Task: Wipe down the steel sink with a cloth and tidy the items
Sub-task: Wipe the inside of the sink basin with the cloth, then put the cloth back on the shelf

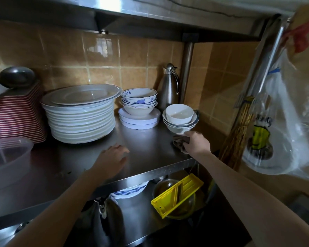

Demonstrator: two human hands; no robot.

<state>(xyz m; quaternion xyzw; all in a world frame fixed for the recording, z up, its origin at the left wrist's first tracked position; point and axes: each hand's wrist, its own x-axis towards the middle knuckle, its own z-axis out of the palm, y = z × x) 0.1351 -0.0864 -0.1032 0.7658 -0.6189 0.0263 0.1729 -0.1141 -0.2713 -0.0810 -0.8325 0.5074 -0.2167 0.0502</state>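
Observation:
My right hand (197,142) grips a crumpled brown cloth (180,142) and presses it on the steel shelf (150,150), just in front of a stack of white bowls (179,118). My left hand (112,157) rests open, fingers spread, on the shelf nearer its front edge. To the left stands a tall stack of white plates (81,113). Blue-patterned bowls (139,100) sit on flat white plates behind the bare middle of the shelf.
A steel jug (169,86) stands in the back corner by a post. Red-striped stacked dishes (16,114) and a clear plastic tub (7,157) are at left. Below the shelf lie a yellow slicer (177,195) and a kettle (103,216). A plastic bag (278,122) hangs at right.

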